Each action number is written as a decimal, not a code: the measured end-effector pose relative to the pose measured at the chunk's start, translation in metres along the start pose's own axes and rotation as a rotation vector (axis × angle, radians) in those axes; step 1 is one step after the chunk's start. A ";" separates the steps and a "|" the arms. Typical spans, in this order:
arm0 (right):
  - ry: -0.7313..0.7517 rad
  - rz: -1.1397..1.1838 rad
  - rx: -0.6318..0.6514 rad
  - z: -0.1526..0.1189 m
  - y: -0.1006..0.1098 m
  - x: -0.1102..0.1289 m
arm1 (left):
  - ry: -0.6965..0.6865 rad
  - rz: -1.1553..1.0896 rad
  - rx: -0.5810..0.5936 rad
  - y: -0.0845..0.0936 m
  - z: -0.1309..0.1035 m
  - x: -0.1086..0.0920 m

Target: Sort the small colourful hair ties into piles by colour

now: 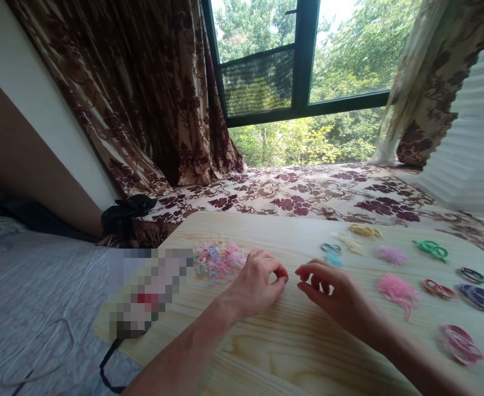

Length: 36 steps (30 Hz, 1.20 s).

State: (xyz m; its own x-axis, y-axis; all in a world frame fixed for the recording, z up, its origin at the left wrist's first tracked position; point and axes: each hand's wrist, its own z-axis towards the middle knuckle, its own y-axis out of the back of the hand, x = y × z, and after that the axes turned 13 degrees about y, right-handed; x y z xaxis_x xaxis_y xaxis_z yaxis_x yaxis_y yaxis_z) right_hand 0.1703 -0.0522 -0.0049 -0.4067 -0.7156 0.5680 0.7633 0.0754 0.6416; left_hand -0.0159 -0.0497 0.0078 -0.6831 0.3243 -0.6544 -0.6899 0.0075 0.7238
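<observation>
My left hand [264, 280] is over the middle of the light wooden table [267, 357], thumb and forefinger pinched; what they hold, if anything, is too small to tell. Just right of it, my right hand [328, 289] has curved fingers, with the thumb apart from the forefinger and nothing visible between them. A mixed pile of small coloured bands [217, 258] lies beyond and left of my left hand. Near my right hand are light blue bands [333, 259] and grey-teal rings [331, 248]. Pink bands [396, 290] and red rings [439, 289] lie farther right.
Yellow rings [366, 230], lilac bands [391, 254], green rings [432, 249], dark blue rings [480, 297] and rose rings [461, 345] lie on the table's right side. A pixelated object [151, 294] is at its left edge. Beyond stand a patterned ledge [291, 195] and a window.
</observation>
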 end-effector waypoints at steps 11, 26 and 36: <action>0.051 0.020 0.071 0.001 0.004 0.003 | 0.181 -0.175 0.091 0.000 -0.003 -0.005; 0.004 0.075 -0.001 0.003 0.005 -0.005 | -0.053 -0.067 -0.078 -0.014 0.000 0.001; -0.100 -0.028 0.102 0.004 0.035 -0.016 | -0.088 0.056 -0.195 -0.016 0.007 0.013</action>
State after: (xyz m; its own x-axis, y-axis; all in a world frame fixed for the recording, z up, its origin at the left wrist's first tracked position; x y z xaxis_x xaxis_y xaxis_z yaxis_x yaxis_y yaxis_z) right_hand 0.2015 -0.0359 0.0105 -0.4792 -0.6461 0.5941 0.6980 0.1298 0.7042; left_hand -0.0124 -0.0391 -0.0105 -0.7042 0.4004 -0.5864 -0.6904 -0.1935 0.6970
